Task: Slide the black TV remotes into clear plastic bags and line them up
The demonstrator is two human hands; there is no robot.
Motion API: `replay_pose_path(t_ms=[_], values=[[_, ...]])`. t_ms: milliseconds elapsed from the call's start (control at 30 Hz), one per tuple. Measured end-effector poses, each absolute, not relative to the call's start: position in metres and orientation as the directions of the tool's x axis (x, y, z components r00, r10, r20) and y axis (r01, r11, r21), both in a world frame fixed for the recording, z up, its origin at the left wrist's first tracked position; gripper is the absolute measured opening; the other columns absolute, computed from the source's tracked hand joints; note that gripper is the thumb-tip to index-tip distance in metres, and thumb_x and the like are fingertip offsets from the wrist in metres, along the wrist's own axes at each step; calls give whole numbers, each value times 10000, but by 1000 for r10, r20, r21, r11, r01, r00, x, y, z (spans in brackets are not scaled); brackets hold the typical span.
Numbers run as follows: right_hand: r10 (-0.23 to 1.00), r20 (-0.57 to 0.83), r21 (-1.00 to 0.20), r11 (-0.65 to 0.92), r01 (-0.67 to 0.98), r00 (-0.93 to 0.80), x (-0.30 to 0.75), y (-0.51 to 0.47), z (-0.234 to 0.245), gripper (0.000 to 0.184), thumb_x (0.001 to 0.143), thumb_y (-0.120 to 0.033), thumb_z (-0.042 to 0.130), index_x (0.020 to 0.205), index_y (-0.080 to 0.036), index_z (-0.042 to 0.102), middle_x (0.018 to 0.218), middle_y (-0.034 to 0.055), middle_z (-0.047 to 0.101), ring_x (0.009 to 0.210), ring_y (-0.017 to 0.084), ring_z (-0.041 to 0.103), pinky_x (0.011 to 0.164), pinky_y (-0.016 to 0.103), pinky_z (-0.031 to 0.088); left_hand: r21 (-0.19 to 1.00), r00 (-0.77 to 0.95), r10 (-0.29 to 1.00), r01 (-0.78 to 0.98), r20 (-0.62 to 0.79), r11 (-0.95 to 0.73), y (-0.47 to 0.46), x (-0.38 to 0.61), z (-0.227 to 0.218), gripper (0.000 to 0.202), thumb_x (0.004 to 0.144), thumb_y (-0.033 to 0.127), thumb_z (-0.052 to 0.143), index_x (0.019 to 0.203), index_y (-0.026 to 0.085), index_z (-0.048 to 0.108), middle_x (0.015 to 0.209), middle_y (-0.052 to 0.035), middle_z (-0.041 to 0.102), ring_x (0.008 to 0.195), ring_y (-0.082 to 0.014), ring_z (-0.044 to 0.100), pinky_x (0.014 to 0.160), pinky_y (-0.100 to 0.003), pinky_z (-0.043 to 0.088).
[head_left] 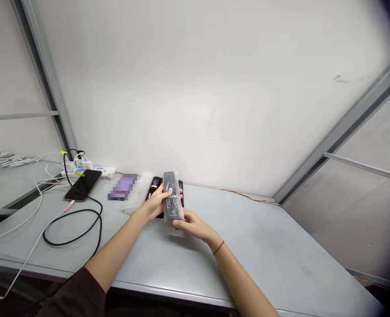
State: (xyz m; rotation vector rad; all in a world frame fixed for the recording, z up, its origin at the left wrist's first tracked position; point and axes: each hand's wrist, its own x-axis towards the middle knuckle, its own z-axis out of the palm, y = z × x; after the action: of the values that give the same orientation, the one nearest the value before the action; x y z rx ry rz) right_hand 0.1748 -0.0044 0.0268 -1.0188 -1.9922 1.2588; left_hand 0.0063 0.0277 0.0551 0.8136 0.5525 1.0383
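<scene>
Near the back edge of the grey worktop [248, 246], a plastic-wrapped remote control [171, 198] is held tilted, its long axis running away from the person. The left grip [153, 203] wraps its middle; the right grip [192, 225] pinches its lower end.

From my remote seat, the table [244, 259] runs along the far wall [195, 97]. A remote control [171, 196] is held above it, between my left hand [153, 203] and my right hand [193, 224], with other remotes [154, 187] lying just behind. Further left lie a blurred packet [123, 187], then a phone [82, 185], with a power strip [89, 171] behind it and a cable [72, 231] looping nearer.
</scene>
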Motion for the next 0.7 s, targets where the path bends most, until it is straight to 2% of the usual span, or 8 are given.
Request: replay_pose_path(t_ms=[133,200,333,500,700], values=[[856,-37,-993,27,117,-515,172,-4,23,397,787,-520,592,883,-137,633,854,72,630,735,170,590,714,344,510,843,446,895,-479,-7,245,26,10,52,519,811,225,624,1280,228,403,1182,-139,603,1010,-257,618,839,-419,506],[878,-51,-999,-37,38,-476,170,-4,22,422,782,-542,589,868,-133,644,857,81,640,755,176,602,718,343,512,864,464,886,-450,11,225,28,11,48,536,803,256,641,1281,239,401,1181,-128,604,997,-242,620,842,-402,502],[917,-21,-999,-36,-29,-399,169,-1,22,406,760,-527,628,898,-147,662,890,79,669,830,193,617,739,327,507,940,447,894,-313,18,138,34,9,37,515,798,375,638,1263,262,447,1118,-84,636,962,-208,622,808,-339,504],[947,45,-998,26,-64,-318,175,3,23,455,758,-486,656,1079,-164,633,1057,97,669,967,236,623,844,381,501,996,509,857,-4,-78,93,36,6,31,433,774,500,608,1032,152,620,1024,-102,653,881,-217,624,719,-324,517],[966,42,-990,6,-138,-256,174,3,26,487,732,-501,672,1072,-154,637,1055,104,671,941,245,642,868,408,505,998,404,913,-8,63,-65,38,14,24,378,741,441,657,967,137,645,925,-89,660,762,-182,611,648,-294,514]])
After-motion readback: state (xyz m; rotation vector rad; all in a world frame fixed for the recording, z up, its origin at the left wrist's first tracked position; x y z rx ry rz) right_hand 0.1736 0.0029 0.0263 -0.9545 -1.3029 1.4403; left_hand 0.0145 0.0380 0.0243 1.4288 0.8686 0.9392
